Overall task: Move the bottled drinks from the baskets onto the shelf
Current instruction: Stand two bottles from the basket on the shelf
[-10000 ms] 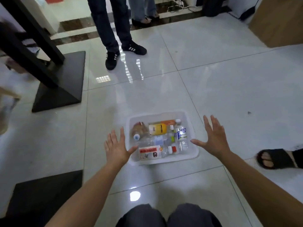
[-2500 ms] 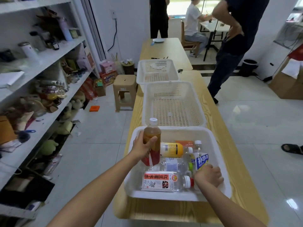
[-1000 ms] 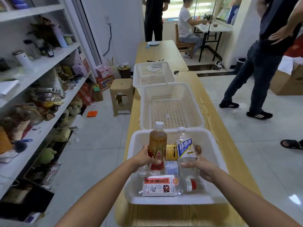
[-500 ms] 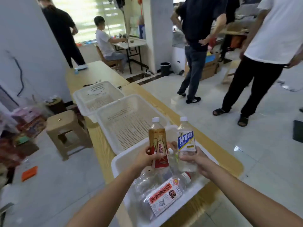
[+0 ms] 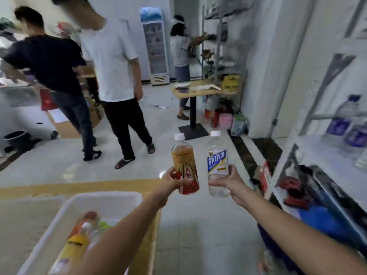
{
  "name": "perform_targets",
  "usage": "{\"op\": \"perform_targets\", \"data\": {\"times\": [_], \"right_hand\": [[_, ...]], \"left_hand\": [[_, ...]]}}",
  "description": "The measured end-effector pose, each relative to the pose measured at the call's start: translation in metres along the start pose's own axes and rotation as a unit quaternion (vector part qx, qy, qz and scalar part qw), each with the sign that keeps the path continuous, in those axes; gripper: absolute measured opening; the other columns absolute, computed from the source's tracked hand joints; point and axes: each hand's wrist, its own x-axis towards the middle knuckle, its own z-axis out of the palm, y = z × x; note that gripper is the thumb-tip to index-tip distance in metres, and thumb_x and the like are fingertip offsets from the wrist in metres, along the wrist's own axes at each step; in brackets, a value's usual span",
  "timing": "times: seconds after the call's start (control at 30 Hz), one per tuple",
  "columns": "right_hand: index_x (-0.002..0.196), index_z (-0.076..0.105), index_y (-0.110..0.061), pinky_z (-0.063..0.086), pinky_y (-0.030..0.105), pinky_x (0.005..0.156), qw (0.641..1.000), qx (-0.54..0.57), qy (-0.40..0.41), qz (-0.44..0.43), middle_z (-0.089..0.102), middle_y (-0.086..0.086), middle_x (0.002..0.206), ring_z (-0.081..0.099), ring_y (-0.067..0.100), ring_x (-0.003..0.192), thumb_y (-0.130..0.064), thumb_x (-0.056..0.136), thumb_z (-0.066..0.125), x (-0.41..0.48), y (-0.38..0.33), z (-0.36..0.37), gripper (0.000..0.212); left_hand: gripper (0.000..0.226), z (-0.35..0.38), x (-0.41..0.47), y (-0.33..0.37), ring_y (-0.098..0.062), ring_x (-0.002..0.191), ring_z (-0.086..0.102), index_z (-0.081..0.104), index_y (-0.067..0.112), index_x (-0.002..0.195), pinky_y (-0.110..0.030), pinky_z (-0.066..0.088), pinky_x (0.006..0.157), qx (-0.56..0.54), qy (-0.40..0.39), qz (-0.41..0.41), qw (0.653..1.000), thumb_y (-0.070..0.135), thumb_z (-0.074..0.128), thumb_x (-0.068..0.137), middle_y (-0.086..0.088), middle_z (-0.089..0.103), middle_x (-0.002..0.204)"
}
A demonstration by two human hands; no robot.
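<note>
Head-worn view, forward, slightly downward

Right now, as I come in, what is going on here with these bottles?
A person holds two upright bottles out in front, one in each hand. The left hand grips a brown bottle with a red label. The right hand grips a clear bottle with a blue and white label. Both are out of the white basket, where other bottles lie, and not yet on the shelf at the right, which already has some purple-labelled bottles.
</note>
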Motion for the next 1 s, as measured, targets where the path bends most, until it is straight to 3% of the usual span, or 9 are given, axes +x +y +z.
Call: {"op": "perform_targets", "data": {"times": [0.13,0.27,0.4,0.63,0.77,0.93,1.0], "right_hand": [[0.120,0.038,-0.015,0.050,0.044,0.092,0.992,0.023,0.120,-0.032,0.064,0.013,0.113,0.063,0.025,0.100,0.014,0.052,0.083,-0.044,-0.001,-0.092,0.087],[0.133,0.031,-0.018,0.053,0.027,0.069,0.970,0.067,0.223,-0.063,0.063,0.010,0.113,0.062,0.022,0.095,0.018,0.051,0.080,-0.097,0.004,-0.149,0.102],[0.124,0.035,-0.009,0.053,0.023,0.061,0.940,0.081,0.322,-0.078,0.061,0.012,0.113,0.062,0.022,0.092,0.022,0.058,0.075,-0.154,0.010,-0.182,0.084],[0.103,0.041,-0.022,0.051,0.027,0.075,0.858,0.096,0.499,-0.079,0.061,0.006,0.110,0.062,0.019,0.097,0.006,0.045,0.088,-0.280,0.040,-0.210,0.079],[0.112,0.040,-0.021,0.053,0.039,0.087,0.800,0.089,0.590,-0.064,0.057,0.009,0.120,0.060,0.024,0.106,-0.009,0.035,0.094,-0.361,0.065,-0.212,0.094],[0.115,0.039,-0.014,0.052,0.018,0.058,0.739,0.118,0.660,-0.068,0.057,0.002,0.107,0.059,0.015,0.092,0.015,0.057,0.081,-0.455,0.083,-0.211,0.077],[0.114,0.041,-0.012,0.053,0.019,0.054,0.722,0.117,0.678,-0.074,0.058,0.004,0.105,0.060,0.014,0.086,0.018,0.058,0.079,-0.492,0.092,-0.215,0.074]], "left_hand": [[0.069,0.097,0.021,0.013,-0.028,0.101,0.065,0.058,0.011,0.116,-0.038,0.056,0.083,0.020,-0.124,0.016,0.992,0.020,0.087,0.054,-0.010,0.069,0.107],[0.067,0.175,0.019,0.016,-0.027,0.105,0.063,0.058,0.014,0.119,-0.043,0.055,0.089,0.050,-0.239,0.029,0.969,0.017,0.086,0.058,-0.011,0.065,0.113],[0.066,0.235,0.010,0.018,-0.025,0.105,0.064,0.057,0.013,0.119,-0.044,0.054,0.092,0.073,-0.345,0.039,0.935,0.014,0.088,0.061,-0.009,0.066,0.115],[0.056,0.333,-0.044,0.011,-0.027,0.102,0.066,0.059,0.010,0.117,-0.039,0.054,0.087,0.095,-0.495,0.025,0.863,0.002,0.081,0.067,-0.010,0.070,0.109],[0.062,0.381,-0.106,-0.003,-0.030,0.102,0.067,0.061,0.008,0.117,-0.047,0.052,0.093,0.119,-0.569,0.022,0.813,0.009,0.088,0.061,-0.012,0.071,0.108],[0.058,0.427,-0.197,-0.015,-0.028,0.097,0.068,0.058,0.005,0.118,-0.041,0.057,0.084,0.126,-0.639,0.023,0.758,0.003,0.084,0.066,-0.012,0.070,0.108],[0.054,0.446,-0.232,-0.018,-0.028,0.095,0.068,0.059,0.005,0.116,-0.038,0.058,0.078,0.127,-0.660,0.028,0.740,0.002,0.082,0.067,-0.011,0.070,0.106]]}}
